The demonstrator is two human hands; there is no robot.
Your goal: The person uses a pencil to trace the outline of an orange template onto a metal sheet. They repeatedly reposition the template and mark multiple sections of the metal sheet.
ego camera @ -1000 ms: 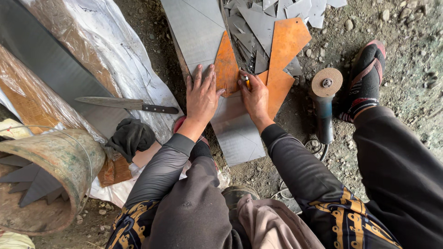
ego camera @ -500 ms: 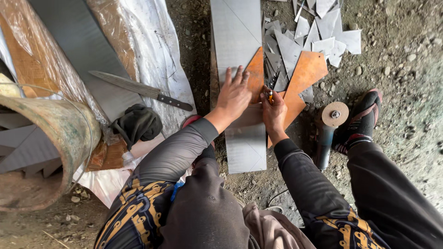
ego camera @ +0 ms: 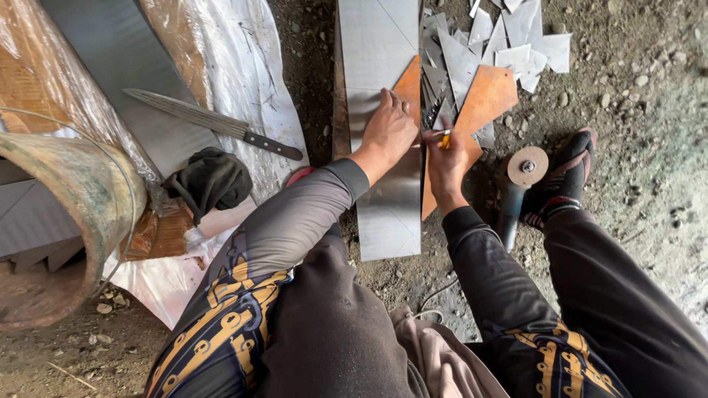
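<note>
Orange pencil (ego camera: 445,138) pinched in the right hand (ego camera: 448,158), tip at the metal sheet (ego camera: 383,184) edge; the left hand (ego camera: 389,133) lies flat, fingers spread, pressing the orange template (ego camera: 410,85) onto that sheet. Sheet looks thin, stiff, sharp-edged, best held flat-palmed. Right of the sheet: angle grinder (ego camera: 516,184); left: knife (ego camera: 214,121).

A rough, dirt-floored metal workshop. Sheet-metal offcuts (ego camera: 509,51), an angle grinder (ego camera: 516,191) and a long knife (ego camera: 214,125) lie on gravelly ground (ego camera: 641,110).
</note>
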